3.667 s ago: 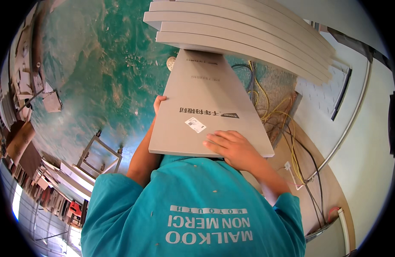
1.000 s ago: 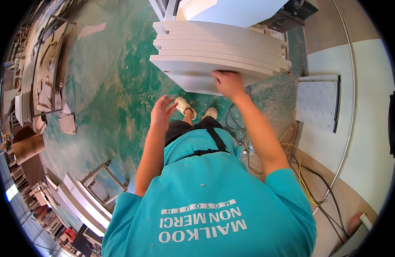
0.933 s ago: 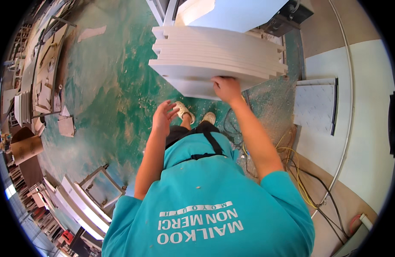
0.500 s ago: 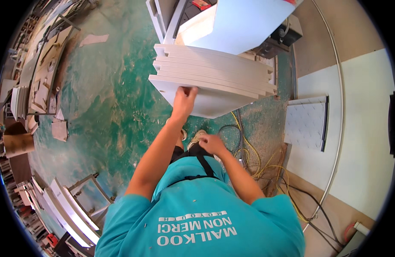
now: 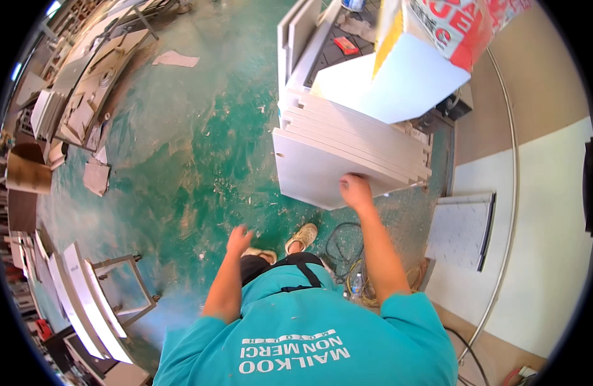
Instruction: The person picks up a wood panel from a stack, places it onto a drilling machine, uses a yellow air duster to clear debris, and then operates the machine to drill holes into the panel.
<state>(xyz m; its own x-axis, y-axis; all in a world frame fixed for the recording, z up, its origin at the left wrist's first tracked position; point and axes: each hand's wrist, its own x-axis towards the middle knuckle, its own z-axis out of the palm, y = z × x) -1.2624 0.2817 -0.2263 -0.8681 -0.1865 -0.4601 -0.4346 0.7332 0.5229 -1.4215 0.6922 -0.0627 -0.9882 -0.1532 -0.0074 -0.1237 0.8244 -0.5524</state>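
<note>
A stack of white panels (image 5: 354,132) stands on edge in front of me, with notches along the upper edges. The nearest panel (image 5: 309,170) leans with its broad face toward me and has a small hole near its left corner. My right hand (image 5: 355,190) is at this panel's face, right of the middle. Its fingers are curled in; the fingertips, and anything in them, are hidden. Away from the stack, my left hand (image 5: 238,239) hangs over the green floor near my left foot. Its fingers are loosely curled, with nothing visible in them.
A white board (image 5: 399,83) and a red-and-white bag (image 5: 447,29) sit above the stack. Coiled cables (image 5: 348,248) and a plastic bottle (image 5: 357,286) lie right of my feet. A grey panel (image 5: 460,230) leans at the right wall. A metal frame (image 5: 126,293) stands lower left.
My left hand has left the panel and dropped down to the left. The right hand has risen from my lap to the nearest panel. The view has shifted, with the stack now farther right.
</note>
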